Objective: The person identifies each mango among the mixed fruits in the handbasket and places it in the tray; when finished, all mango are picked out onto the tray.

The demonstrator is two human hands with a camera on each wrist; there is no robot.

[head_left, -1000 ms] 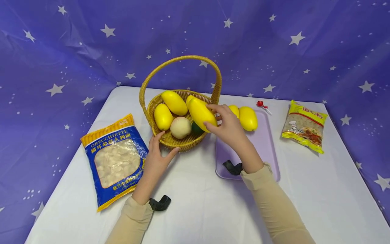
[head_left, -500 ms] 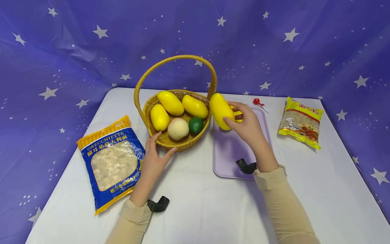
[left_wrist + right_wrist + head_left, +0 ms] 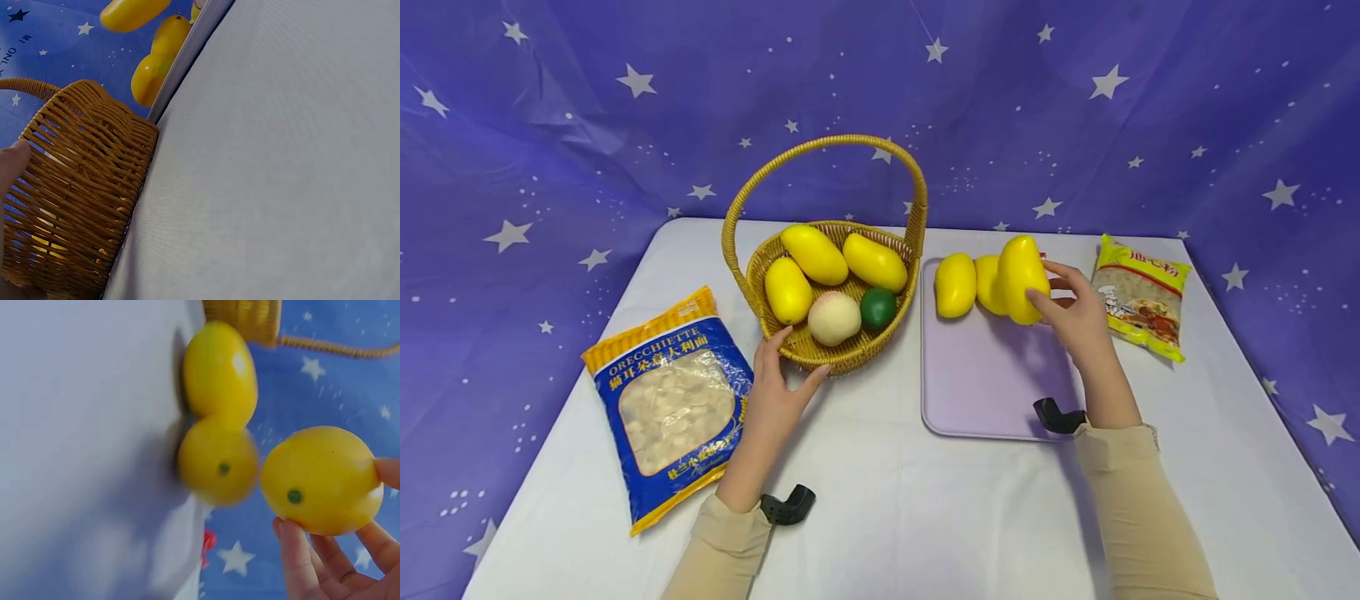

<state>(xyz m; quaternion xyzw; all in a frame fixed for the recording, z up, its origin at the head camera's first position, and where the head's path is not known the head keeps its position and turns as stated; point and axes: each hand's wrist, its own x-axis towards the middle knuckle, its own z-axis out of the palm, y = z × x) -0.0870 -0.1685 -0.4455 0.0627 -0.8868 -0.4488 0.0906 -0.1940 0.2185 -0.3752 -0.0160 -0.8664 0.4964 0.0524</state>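
My right hand [image 3: 1078, 321] pinches a yellow mango [image 3: 1022, 279] between thumb and fingers, tilted upright above the far right of the lilac tray [image 3: 992, 375]. In the right wrist view this mango [image 3: 322, 481] hangs in the air, apart from two others. On the tray's far side lies one mango [image 3: 956, 286]; a second mango [image 3: 987, 287] is partly hidden behind the held one. My left hand [image 3: 773, 400] touches the near side of the wicker basket [image 3: 850, 358] with fingers and thumb spread. The basket holds three mangoes, a pale peach [image 3: 834, 318] and a dark green round fruit [image 3: 877, 309].
A blue and orange orecchiette bag [image 3: 677, 408] lies left of the basket. Right of the tray is a yellow food packet [image 3: 1142, 298]. A red lollipop [image 3: 208, 540] is mostly hidden behind the right hand in the head view. The basket's tall handle [image 3: 827, 140] arches upward.
My right hand has carried the mango from above the basket rightward to the far right of the tray. The left hand stays at the basket; the head view has shifted slightly.
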